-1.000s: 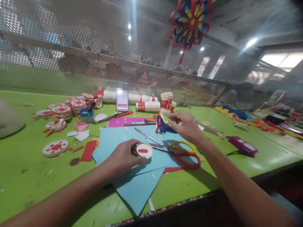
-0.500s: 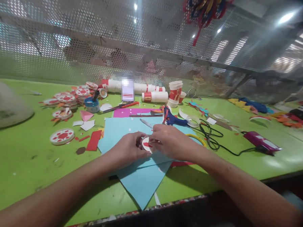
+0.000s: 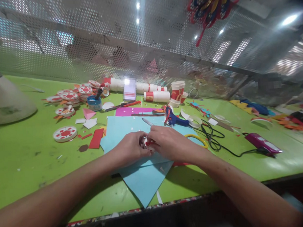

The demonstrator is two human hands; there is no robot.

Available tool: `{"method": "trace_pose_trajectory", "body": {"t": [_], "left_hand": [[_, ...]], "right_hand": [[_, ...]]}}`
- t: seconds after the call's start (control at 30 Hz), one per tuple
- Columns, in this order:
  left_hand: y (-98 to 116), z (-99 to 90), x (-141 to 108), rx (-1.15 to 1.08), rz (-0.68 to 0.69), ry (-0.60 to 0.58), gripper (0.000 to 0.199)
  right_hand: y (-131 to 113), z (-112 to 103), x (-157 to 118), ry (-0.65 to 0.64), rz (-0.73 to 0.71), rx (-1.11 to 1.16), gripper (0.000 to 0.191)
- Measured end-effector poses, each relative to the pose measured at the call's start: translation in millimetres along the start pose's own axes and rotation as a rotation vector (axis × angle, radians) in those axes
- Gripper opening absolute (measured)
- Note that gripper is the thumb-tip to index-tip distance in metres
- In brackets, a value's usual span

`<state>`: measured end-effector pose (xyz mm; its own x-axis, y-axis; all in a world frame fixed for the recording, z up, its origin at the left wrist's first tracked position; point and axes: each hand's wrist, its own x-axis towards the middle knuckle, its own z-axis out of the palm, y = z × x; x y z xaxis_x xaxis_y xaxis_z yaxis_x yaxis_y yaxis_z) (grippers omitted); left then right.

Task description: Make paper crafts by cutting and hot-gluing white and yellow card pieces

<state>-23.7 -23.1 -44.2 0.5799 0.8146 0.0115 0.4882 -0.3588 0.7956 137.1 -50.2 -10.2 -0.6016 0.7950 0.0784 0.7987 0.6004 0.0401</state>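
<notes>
Had a small round white piece with a red patch point(image 3: 146, 144) gripped in the left hand point(image 3: 129, 148), lying straight left of the right fingertips.
Held it by the rim with curled left fingers, face tipped up and kinda toward the right hand point(image 3: 172, 143). Couldn't make out any real long axis on something that round. Had both hands in close, right fingers bent in at the face; couldn't tell if pinching the red patch or just pressing, tbh. Was all above the light-blue paper sheets point(image 3: 144, 185), well back from the front edge of the bright green bench point(image 3: 30, 174). Also spotted a blue glue gun point(image 3: 176, 120) beyond the right hand, toward the back edge, plus a yellow loop-shaped handle point(image 3: 205, 141) just beside the right wrist.
</notes>
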Motion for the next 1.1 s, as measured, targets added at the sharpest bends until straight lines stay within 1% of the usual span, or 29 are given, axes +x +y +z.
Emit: {"method": "trace_pose_trajectory", "body": {"t": [0.1,0.17,0.27,0.33,0.4,0.47,0.57,0.63,0.7,0.8,1.0,1.1], "left_hand": [[-0.5,-0.5,0.0,-0.027,0.020,-0.020,0.014],[-0.7,-1.0,0.3,-0.036,0.019,-0.029,0.014],[-0.8,-1.6,0.9,-0.047,0.006,-0.026,0.017],[-1.5,-1.1,1.0,-0.078,-0.006,-0.024,0.022],[-3.2,0.3,0.8,-0.128,-0.021,-0.024,0.028],[-5.5,2.1,0.9,-0.184,-0.025,-0.030,0.033],[-8.1,3.8,2.0,-0.241,-0.021,-0.042,0.035],[-8.3,3.6,3.0,-0.264,-0.037,-0.045,0.036],[-7.5,2.7,3.6,-0.300,-0.056,-0.054,0.036],[-5.2,1.3,3.1,-0.326,-0.068,-0.070,0.036],[-1.3,0.2,0.9,-0.238,-0.102,-0.049,0.037],[-0.5,-0.2,0.0,-0.188,-0.101,-0.032,0.036]], "right_hand": [[0.1,1.7,-0.4,0.035,-0.003,0.021,0.005],[0.9,2.8,-1.7,0.062,-0.002,0.082,0.006],[2.9,1.4,-5.3,0.117,-0.002,0.239,0.007],[5.1,-2.3,-8.6,0.155,0.025,0.380,0.008],[8.6,-6.8,-12.1,0.195,0.104,0.560,0.008],[13.5,-9.8,-14.7,0.235,0.209,0.781,0.003],[21.3,-8.2,-15.6,0.296,0.351,1.067,0.016],[24.8,-3.9,-14.6,0.331,0.408,1.170,0.016],[26.0,1.0,-13.4,0.366,0.427,1.219,0.013],[24.3,8.1,-11.8,0.399,0.420,1.234,0.012],[18.6,21.1,-7.3,0.432,0.440,1.090,0.009],[17.7,26.5,-4.3,0.432,0.475,1.083,0.008]]}}
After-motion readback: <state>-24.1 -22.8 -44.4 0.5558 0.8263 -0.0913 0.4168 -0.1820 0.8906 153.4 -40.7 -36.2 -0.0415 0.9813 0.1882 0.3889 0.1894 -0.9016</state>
